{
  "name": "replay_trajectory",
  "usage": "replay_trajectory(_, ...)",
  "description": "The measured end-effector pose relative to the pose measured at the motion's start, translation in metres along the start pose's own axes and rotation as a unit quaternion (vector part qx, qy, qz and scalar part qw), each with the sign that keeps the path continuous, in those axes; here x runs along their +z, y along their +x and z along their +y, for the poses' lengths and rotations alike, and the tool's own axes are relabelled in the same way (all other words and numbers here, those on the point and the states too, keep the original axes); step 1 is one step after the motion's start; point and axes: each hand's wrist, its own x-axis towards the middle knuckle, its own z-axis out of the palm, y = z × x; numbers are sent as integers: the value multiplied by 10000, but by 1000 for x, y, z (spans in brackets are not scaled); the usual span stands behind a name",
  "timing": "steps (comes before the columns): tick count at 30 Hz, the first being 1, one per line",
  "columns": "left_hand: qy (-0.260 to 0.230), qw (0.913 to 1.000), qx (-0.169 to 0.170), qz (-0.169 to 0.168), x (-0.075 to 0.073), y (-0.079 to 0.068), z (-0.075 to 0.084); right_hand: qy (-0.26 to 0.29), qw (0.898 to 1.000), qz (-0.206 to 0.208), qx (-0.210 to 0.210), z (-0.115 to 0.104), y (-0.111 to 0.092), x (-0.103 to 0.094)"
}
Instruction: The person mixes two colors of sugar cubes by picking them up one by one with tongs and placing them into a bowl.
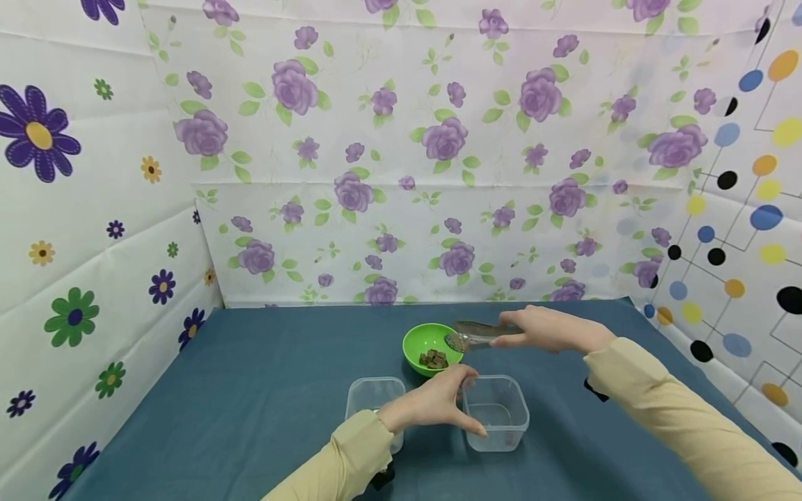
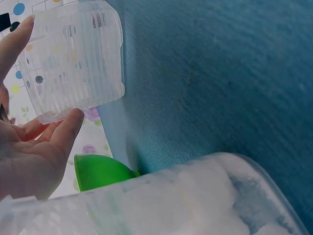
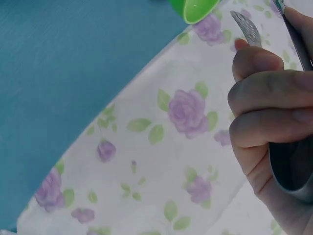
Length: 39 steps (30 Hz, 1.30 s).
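My right hand holds metal tongs, their perforated tip over the right rim of a green bowl. Several small brown cubes lie at the bottom of that bowl. The two tong arms stand apart, and nothing shows between them. In front of the bowl, my left hand grips a clear plastic container, thumb on one side and fingers on the other. The left wrist view shows this container with bare see-through walls.
A second clear container stands to the left, partly behind my left forearm; white fluffy material shows inside it. A blue cloth covers the table. Patterned sheets rise at the back and both sides.
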Motion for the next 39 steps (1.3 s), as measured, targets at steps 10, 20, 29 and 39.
replay_trajectory(10, 31, 10000, -33, -4, 0, 0, 1, -111, 9999, -115, 19, 5, -28, -9)
replay_trajectory(20, 67, 10000, 29, -20, 0, 0, 2, -386, 9981, -463, -80, 2, -48, -10)
replay_trajectory(29, 169, 9998, 138, -9, 1, 1, -1, -647, 9936, -909, -153, -9, -50, -7)
replay_trajectory(39, 183, 9998, 33, 43, 2, 1, -3, -1488, 9837, -983, -212, -33, -39, -5)
